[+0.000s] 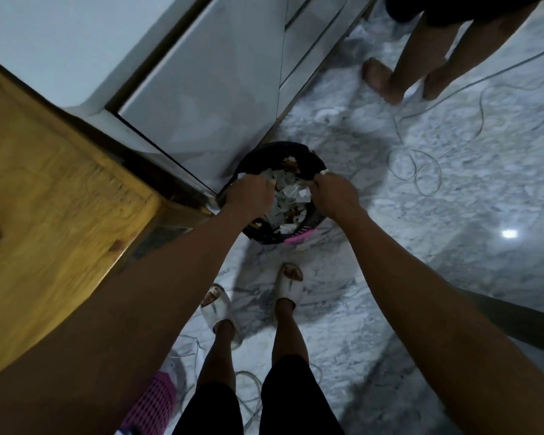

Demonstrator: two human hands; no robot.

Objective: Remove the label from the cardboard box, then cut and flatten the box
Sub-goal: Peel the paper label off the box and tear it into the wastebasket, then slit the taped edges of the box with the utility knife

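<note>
A round waste bin [302,237] with a black liner and a pink rim stands on the marble floor in front of my feet. It holds several torn white paper scraps [291,196] and some brown bits. My left hand [252,196] hangs over the bin's left side with fingers curled around white scraps. My right hand [336,193] is over the right side, fingers pinched on a small white scrap near the rim. No cardboard box is in view.
A wooden table [44,196] fills the left. White cabinet doors [208,89] stand behind the bin. Another person's bare legs [421,64] are at the top right. Thin white cables [421,164] loop across the floor. A pink basket [154,403] sits at the bottom left.
</note>
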